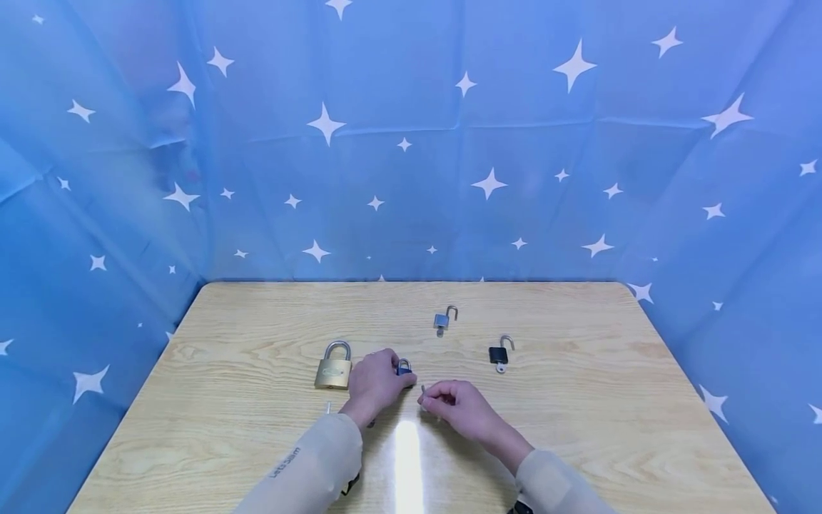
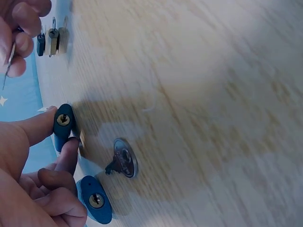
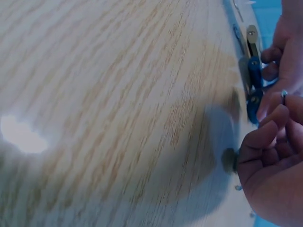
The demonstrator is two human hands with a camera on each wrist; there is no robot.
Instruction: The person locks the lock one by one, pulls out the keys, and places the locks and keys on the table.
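Blue padlocks (image 2: 64, 124) number two (left grip (image 1: 375, 382) pinches one).

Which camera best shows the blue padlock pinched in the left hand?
The left wrist view: the blue padlock is large there, its keyhole facing the camera. The head view shows its shackle, the rest partly hidden by the left hand; the right wrist view shows it smaller, towards the right edge.

Noted smooth wood grain on tabletop (image 1: 578, 421), with glossy sheen. Observed brass-like metal on large padlock (image 1: 332, 373); smooth casing, metal lock core (image 2: 63, 119) on held padlock (image 2: 65, 131); creased cloth as backdrop (image 1: 411, 178).
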